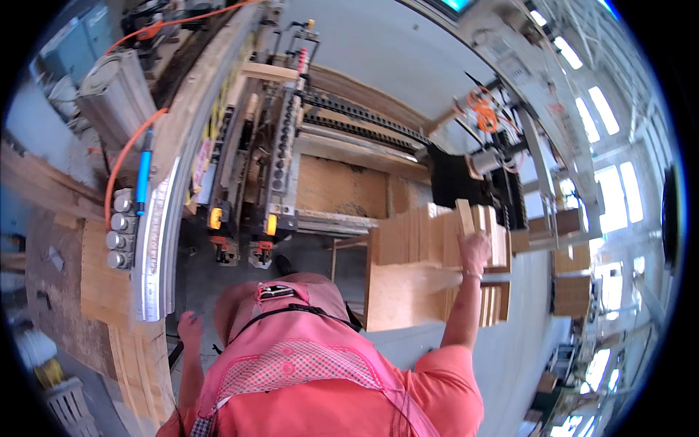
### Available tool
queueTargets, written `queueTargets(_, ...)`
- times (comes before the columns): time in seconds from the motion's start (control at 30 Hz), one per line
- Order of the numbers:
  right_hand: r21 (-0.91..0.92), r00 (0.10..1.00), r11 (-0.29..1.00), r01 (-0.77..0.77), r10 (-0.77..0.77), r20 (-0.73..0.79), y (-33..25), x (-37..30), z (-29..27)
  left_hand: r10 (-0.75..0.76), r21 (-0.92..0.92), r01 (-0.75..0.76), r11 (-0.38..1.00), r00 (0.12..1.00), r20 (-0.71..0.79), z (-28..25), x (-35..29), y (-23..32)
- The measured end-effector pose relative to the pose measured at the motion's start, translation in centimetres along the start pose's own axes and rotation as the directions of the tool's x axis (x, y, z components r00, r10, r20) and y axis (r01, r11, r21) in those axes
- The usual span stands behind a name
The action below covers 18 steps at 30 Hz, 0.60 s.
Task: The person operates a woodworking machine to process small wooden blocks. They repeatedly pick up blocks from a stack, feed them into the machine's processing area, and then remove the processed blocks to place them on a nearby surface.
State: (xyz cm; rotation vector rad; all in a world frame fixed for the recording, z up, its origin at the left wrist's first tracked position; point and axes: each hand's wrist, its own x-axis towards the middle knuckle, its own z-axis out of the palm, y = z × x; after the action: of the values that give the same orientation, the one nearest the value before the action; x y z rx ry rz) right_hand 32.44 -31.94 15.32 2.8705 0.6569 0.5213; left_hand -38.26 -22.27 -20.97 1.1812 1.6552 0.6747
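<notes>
My right hand (475, 253) reaches out to the right, its fingers closed around a light wooden board (464, 216). That board stands a little higher than the row of upright wooden boards (411, 237) beside it. The row is packed on edge on a wooden stand (393, 295), with more boards on a lower level below my hand. My left hand (191, 331) hangs low at my left side, near a workbench edge. Its fingers look curled, but they are too small and blurred to show whether anything is in them.
Ahead stands a clamping machine with black toothed rails (364, 120) and yellow-tipped clamp bars (271, 224). At the left are a metal-edged bench (156, 247), a blue air gun (143, 175) and an orange hose (115, 171). More stacked boards (571, 295) stand far right.
</notes>
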Motion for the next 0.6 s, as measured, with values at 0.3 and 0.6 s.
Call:
queueTargets(0.3,0.564,0.718,0.537,0.628,-0.678,-0.154,-28.9,7.3,-1.8,-0.053,-0.382,0.092,0.920,0.993,0.109,9.2,0.2,25.2)
queueTargets(0.6,0.425,0.352,0.201,0.883,-0.881,-0.315,-56.6,14.9,-0.9,-0.106,-0.385,0.109,0.916,0.994,0.030,15.6,1.1,35.1)
